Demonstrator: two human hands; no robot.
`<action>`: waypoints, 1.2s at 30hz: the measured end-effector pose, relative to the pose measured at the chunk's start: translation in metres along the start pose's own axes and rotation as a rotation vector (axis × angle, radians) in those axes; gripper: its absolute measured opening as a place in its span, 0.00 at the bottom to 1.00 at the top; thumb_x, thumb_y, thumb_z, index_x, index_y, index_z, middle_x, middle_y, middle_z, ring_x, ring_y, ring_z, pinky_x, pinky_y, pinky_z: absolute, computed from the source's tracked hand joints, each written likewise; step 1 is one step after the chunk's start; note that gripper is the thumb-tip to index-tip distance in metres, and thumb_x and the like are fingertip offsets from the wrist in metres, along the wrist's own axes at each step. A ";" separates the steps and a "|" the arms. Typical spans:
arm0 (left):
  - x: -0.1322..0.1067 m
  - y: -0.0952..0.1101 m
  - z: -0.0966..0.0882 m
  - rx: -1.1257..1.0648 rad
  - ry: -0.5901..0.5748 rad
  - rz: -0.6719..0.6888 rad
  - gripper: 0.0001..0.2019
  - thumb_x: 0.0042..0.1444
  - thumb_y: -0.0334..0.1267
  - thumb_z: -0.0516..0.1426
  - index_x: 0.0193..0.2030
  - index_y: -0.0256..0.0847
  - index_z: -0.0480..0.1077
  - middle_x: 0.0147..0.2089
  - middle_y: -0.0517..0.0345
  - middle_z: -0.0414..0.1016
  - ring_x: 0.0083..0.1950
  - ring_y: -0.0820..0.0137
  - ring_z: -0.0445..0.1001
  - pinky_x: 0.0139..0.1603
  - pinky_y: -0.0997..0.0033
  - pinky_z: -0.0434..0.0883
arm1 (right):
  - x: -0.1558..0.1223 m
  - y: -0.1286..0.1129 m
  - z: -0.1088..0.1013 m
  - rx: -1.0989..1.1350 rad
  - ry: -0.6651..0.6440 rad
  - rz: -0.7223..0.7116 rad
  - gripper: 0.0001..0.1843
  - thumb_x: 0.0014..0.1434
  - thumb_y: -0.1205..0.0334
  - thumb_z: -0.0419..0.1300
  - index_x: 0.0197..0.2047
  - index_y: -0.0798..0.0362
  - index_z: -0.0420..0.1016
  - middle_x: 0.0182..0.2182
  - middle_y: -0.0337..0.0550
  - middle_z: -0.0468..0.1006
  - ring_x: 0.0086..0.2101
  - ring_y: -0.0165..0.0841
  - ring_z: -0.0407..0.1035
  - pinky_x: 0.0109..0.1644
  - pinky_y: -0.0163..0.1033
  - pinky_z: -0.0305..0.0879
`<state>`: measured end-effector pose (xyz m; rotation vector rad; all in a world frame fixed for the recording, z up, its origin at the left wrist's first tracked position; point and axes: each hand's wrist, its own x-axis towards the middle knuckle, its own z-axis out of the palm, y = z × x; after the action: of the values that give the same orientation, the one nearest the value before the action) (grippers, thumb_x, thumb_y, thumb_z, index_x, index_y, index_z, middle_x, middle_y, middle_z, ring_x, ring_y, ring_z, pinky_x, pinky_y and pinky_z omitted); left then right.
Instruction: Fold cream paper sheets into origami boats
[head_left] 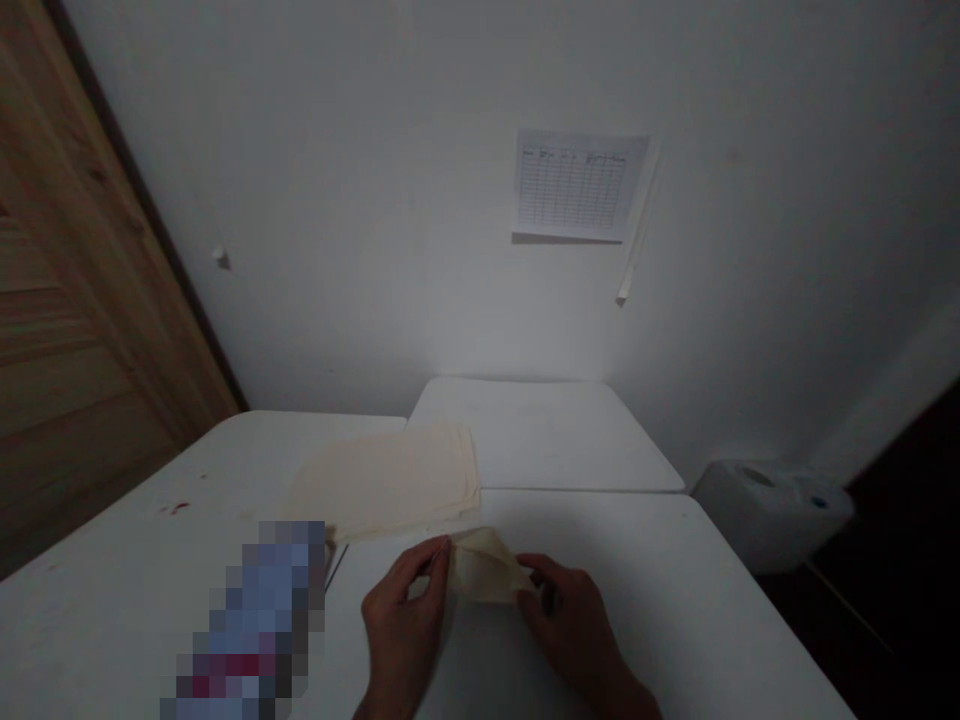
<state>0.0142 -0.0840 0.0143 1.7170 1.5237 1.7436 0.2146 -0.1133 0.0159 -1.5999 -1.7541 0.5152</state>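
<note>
Far left, a brown panelled wooden door (67, 330) fills the edge of the view, and just past it a small white peg (221, 257) sticks out of the plain white wall (375, 200). Down on the white table (112, 580) there are a few small red marks (176, 508) near its left side. Moving along, a flat stack of cream folded fabric (386, 480) lies on the table, just beyond the hands.

Now the left hand (401, 625): thumb and fingers are pinched on the left edge of the small cream folded cloth (484, 570). That cloth sits low over the table, right between the two hands and close in front of the person; whether it touches the table I can't tell. The right hand (574, 620) has the cloth's right corner clamped in its fingertips. Both hands are gripping the same piece, one at each end, held apart with the cloth spanning the gap.

Behind them a second white table top (547, 435) stands against the wall. Above it hangs a white printed sheet with a grid (577, 185), with a thin white strip (637, 235) tilted beside its right edge. Far right, down on the dark floor, sits a white rounded appliance (772, 510)
</note>
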 end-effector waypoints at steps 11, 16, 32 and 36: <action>-0.003 -0.002 0.007 -0.014 -0.142 0.359 0.07 0.61 0.34 0.58 0.44 0.43 0.74 0.40 0.57 0.80 0.39 0.68 0.79 0.41 0.71 0.75 | 0.007 0.003 -0.007 -0.061 0.077 0.164 0.14 0.61 0.54 0.54 0.34 0.45 0.82 0.30 0.39 0.82 0.31 0.37 0.75 0.36 0.37 0.62; -0.005 -0.008 0.007 0.128 -0.143 0.281 0.08 0.63 0.41 0.55 0.43 0.42 0.74 0.40 0.54 0.79 0.39 0.65 0.79 0.41 0.68 0.75 | 0.007 0.009 -0.005 -0.098 0.145 0.128 0.13 0.61 0.55 0.55 0.33 0.46 0.81 0.30 0.40 0.81 0.31 0.36 0.74 0.39 0.38 0.62; -0.005 -0.010 0.002 0.544 -0.287 0.170 0.22 0.66 0.51 0.46 0.35 0.44 0.76 0.33 0.56 0.80 0.33 0.63 0.78 0.33 0.68 0.70 | 0.006 0.013 0.000 -0.495 0.220 0.065 0.21 0.65 0.51 0.52 0.23 0.49 0.71 0.21 0.41 0.75 0.24 0.34 0.69 0.28 0.37 0.52; -0.005 -0.006 0.002 0.626 -0.315 0.171 0.22 0.66 0.50 0.46 0.31 0.44 0.75 0.31 0.56 0.80 0.33 0.62 0.78 0.30 0.69 0.69 | 0.006 0.016 0.002 -0.501 0.261 0.041 0.21 0.66 0.51 0.50 0.24 0.50 0.71 0.22 0.41 0.75 0.24 0.33 0.69 0.29 0.36 0.52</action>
<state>0.0141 -0.0846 0.0063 2.3322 1.9365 1.0257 0.2244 -0.1050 0.0052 -1.9400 -1.7330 -0.1325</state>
